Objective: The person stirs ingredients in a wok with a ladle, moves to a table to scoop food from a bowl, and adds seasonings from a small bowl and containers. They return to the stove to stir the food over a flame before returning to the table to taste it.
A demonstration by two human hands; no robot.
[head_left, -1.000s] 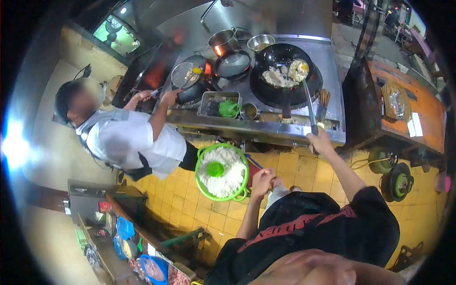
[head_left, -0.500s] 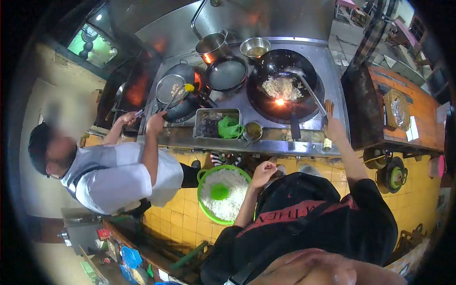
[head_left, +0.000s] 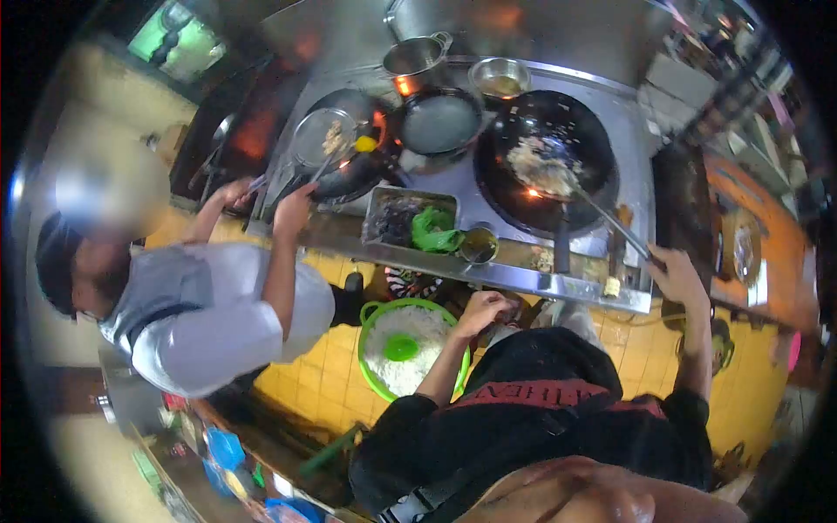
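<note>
Steel cooktop (head_left: 488, 196) carries most of the clutter: a big black wok (head_left: 545, 170) with rice and egg (head_left: 540, 164) and a small flame spot in it, a smaller pan (head_left: 440, 122) just left of it, a steel pot (head_left: 417, 57) and a steel bowl (head_left: 499, 78) at the back. A flat metal tray (head_left: 405, 218) near the front edge holds dark stuff and a green bag (head_left: 434, 231), with a small tin cup (head_left: 478, 246) just beside it. On the yellow tile floor, a green basket of white rice (head_left: 405, 349) with a green scoop (head_left: 401, 347) sitting in it, between the two people. A co-worker in a white shirt (head_left: 209, 314) stands at the left end of the stove, a hand (head_left: 292, 209) on the handle of another pan (head_left: 336, 148) over a red glow (face blurred). Wooden counter (head_left: 750, 235) off to the right.

Fisheye edges are dark and smeared; the right counter items and the shelf bottom-left are too blurry to name. The spatula blade is mostly lost against the food. The person's own torso blocks the lower middle.

Right hand (head_left: 676, 279) is closed around the end of the long spatula (head_left: 602, 213), which runs up-left into the wok, tip in the food. Left hand (head_left: 479, 309) hangs low, just beside the basket rim, fingers curled loosely inward; can't tell if it holds anything.
</note>
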